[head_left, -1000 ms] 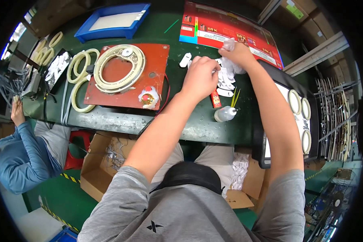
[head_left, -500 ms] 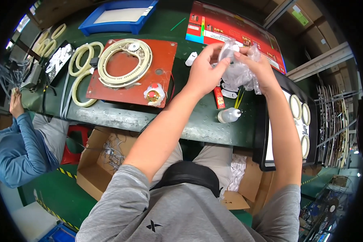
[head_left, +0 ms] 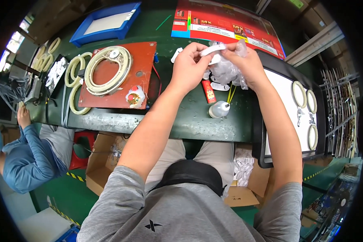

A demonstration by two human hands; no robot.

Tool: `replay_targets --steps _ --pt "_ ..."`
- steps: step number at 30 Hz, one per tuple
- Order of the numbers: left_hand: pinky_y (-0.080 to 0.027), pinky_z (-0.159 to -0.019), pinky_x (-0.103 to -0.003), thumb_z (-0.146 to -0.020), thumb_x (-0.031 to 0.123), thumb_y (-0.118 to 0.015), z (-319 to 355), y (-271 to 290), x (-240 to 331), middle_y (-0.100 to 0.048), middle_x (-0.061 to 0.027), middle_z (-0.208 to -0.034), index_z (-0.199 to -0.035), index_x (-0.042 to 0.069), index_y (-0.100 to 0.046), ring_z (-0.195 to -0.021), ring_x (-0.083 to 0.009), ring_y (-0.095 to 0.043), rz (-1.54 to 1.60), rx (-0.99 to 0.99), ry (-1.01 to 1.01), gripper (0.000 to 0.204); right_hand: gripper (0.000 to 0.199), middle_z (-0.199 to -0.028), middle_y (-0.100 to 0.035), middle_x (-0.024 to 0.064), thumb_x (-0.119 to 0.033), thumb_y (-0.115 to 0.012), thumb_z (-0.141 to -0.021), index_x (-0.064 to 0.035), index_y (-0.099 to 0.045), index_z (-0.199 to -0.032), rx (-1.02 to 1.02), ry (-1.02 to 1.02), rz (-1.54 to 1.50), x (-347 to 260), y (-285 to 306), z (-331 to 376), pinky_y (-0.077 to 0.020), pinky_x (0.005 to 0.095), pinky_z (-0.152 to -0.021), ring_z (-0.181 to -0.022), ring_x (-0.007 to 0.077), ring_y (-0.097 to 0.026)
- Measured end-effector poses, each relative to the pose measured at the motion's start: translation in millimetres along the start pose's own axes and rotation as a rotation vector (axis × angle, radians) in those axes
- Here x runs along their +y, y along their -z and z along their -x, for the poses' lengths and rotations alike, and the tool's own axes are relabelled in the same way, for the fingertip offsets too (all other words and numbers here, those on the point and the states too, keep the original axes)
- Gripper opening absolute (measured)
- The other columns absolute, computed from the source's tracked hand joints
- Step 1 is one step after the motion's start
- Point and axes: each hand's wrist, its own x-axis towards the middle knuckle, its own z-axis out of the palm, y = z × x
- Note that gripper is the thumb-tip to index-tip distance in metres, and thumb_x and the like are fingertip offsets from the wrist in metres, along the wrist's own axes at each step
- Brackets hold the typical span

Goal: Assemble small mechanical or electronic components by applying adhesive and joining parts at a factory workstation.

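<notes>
Above the far part of the bench, my two hands meet over a crumpled clear plastic bag. My left hand is closed, pinching a small, long white plastic part between thumb and fingers. My right hand grips the bag, its thumb and fingertips close to the right end of the white part. Under the bag lie more white pieces, partly hidden. A red lighter-shaped item and a small translucent squeeze bottle are just below.
A reddish-brown plate on the left carries a cream toothed ring. Behind are a blue tray and a red printed board. At right, a black tray holds cream rings. A co-worker sits left.
The long white part now shows clearly between my hands, where before it was wrapped among bag and fingers. My view has turned slightly, moving bench items leftward.
</notes>
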Motion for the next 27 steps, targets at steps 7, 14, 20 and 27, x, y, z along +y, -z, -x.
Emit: replay_targets --steps 7,14,20,27 --pt "-0.054 -0.069 -0.028 -0.094 0.014 -0.066 -0.4 3.1 -1.0 -0.068 -0.0057 -0.081 -0.098 0.0 -0.061 -0.073 -0.012 -0.065 -0.285 0.125 -0.059 0.016 0.026 -0.093 -0.067 0.0026 -0.026 -0.074 -0.09 -0.0032 -0.067 -0.102 0.109 0.045 -0.02 -8.6 8.8 -0.8 -0.0471 0.026 -0.076 -0.085 0.0095 -0.06" --pt "-0.054 -0.072 -0.029 -0.094 0.013 -0.064 -2.8 -1.0 -0.8 -0.069 -0.0088 -0.093 -0.103 -0.001 -0.061 -0.082 -0.0136 -0.066 -0.188 0.17 -0.166 0.017 0.025 -0.094 -0.066 0.0004 -0.026 -0.073 -0.091 -0.0047 -0.066 -0.102 0.025 0.043 0.13 -14.8 8.1 4.7 -0.0461 0.0256 -0.077 -0.084 0.0094 -0.06" --pt "-0.055 -0.076 -0.028 -0.09 0.01 -0.069 2.7 -1.6 0.0 -0.069 -0.008 -0.095 -0.109 -0.002 -0.064 -0.083 -0.0145 -0.066 -0.156 0.014 -0.133 0.023 0.028 -0.094 -0.065 0.0026 -0.028 -0.075 -0.089 -0.0055 -0.064 -0.102 -0.01 0.023 -0.062 -9.5 6.9 4.1 -0.0464 0.0259 -0.079 -0.087 0.0103 -0.06" --pt "-0.055 -0.069 -0.024 -0.091 0.01 -0.07 -0.6 3.4 1.5 -0.068 -0.0045 -0.088 -0.103 -0.002 -0.065 -0.077 -0.0088 -0.064 -0.224 0.109 -0.09 0.017 0.031 -0.095 -0.066 0.0045 -0.029 -0.076 -0.087 -0.0059 -0.064 -0.105 0.098 -0.049 -0.188 1.5 14.3 -6.4 -0.0488 0.0272 -0.077 -0.087 0.0125 -0.063"
